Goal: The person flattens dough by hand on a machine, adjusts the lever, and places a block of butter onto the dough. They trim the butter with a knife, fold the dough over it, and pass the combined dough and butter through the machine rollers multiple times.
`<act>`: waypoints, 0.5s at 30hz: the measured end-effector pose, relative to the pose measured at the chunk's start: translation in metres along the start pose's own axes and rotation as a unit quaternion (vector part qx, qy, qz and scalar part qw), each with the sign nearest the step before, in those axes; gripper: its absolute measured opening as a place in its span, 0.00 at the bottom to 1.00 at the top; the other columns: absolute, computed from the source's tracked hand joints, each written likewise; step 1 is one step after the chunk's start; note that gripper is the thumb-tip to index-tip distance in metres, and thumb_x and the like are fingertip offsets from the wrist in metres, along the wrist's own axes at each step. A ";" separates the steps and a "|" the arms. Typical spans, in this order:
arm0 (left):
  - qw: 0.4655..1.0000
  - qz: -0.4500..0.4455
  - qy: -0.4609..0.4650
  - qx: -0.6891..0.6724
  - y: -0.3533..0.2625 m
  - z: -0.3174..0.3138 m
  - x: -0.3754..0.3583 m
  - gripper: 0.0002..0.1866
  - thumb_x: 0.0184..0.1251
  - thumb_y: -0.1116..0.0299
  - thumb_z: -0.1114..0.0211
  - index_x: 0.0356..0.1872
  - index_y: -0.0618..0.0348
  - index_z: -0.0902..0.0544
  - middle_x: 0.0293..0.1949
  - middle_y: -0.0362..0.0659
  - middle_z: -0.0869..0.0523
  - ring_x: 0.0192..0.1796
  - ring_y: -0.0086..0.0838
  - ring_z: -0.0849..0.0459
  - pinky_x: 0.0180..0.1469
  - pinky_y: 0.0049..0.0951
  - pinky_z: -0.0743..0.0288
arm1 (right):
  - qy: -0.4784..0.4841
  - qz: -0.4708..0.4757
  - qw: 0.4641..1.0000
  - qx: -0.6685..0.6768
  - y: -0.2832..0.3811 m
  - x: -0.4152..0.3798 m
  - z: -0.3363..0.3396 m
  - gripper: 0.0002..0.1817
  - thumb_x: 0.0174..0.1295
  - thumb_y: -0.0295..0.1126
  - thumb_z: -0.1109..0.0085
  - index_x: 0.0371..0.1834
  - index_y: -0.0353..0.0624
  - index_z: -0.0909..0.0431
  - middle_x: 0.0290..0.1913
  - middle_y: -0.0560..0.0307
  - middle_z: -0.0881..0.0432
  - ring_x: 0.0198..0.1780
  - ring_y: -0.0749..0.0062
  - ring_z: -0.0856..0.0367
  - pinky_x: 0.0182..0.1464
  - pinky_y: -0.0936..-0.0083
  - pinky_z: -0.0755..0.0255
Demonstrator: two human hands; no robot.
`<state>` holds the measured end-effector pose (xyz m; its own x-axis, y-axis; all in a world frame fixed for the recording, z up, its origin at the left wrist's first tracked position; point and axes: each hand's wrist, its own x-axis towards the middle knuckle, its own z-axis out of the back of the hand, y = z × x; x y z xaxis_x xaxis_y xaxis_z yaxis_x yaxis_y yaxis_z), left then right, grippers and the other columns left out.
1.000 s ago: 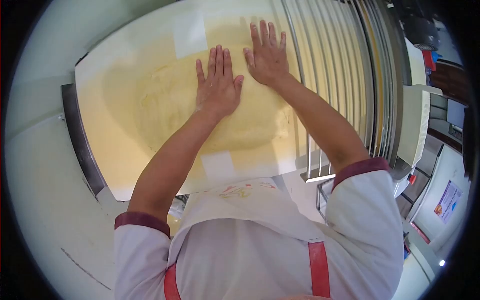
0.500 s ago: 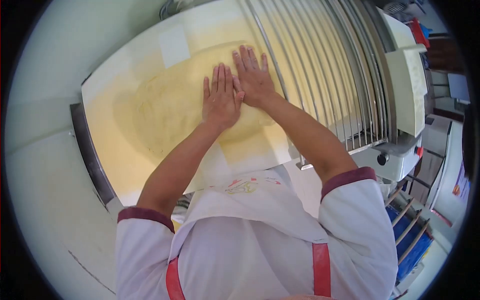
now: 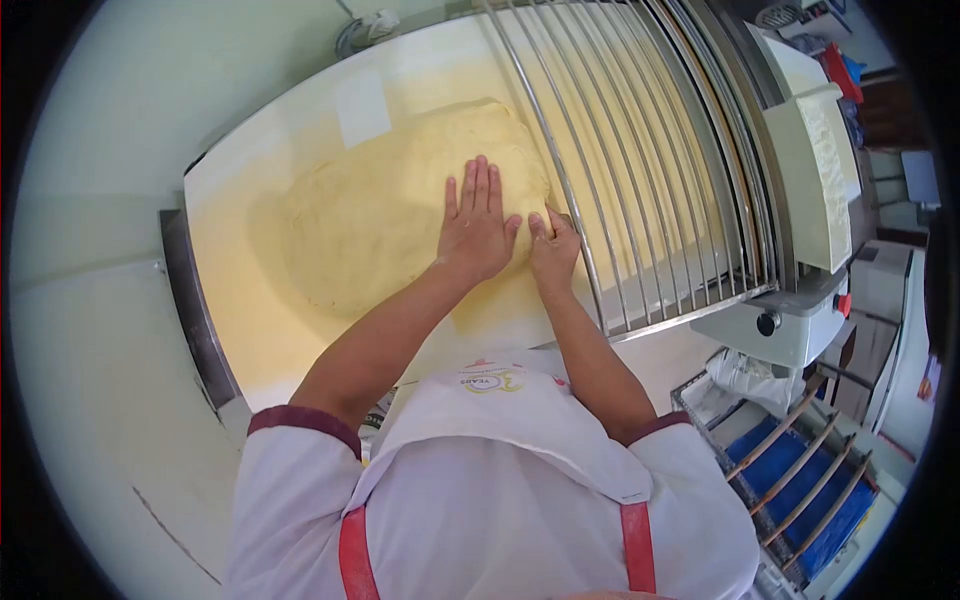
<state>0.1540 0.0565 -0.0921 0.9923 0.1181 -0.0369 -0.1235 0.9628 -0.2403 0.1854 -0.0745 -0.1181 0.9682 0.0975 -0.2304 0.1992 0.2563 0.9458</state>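
Broad, flattened slab of pale yellow dough (image 3: 380, 220) lies mid-surface, its right end close beside the slanted grille of shiny metal rods (image 3: 640, 175). Our left hand (image 3: 474, 238) rests palm-down on the dough's right half, three fingers pressed together, the little finger slightly apart, thumb out to the right. Our right hand (image 3: 555, 258) is at the right edge, thumb on top and fingers curled; we appear to be pinching the rim, though the fingertips are partly hidden.

Risks, as we judge them: the rim could tear or thin if the pinch pulls harder than the palm steadies; the edge could snag on the nearest rod, so close is it; uneven palm pressure could leave a dent.

Surface: smooth, white, yellow-tinged board (image 3: 235, 225), with a paler rectangular patch (image 3: 362, 108) on the far side. Room: plain pale wall (image 3: 90, 330) at left; at right, a white machine housing with round black knob (image 3: 768, 323) and red button (image 3: 843, 304).
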 end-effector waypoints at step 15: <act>0.990 0.105 -0.061 -0.066 0.053 0.008 -0.065 0.37 0.74 0.52 0.55 0.74 0.68 0.52 0.77 0.55 0.53 0.80 0.42 0.57 0.77 0.47 0.63 | -0.030 0.080 0.977 -0.195 -0.009 0.022 -0.016 0.12 0.72 0.34 0.52 0.45 0.33 0.31 0.40 0.46 0.26 0.43 0.57 0.26 0.50 0.64 0.33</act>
<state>0.0830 0.1015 -0.0950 0.9373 0.3482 0.0153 -0.3191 0.8748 -0.3646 0.2024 -0.0593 -0.1357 0.9918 0.1125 -0.0606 -0.0178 0.5912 0.8063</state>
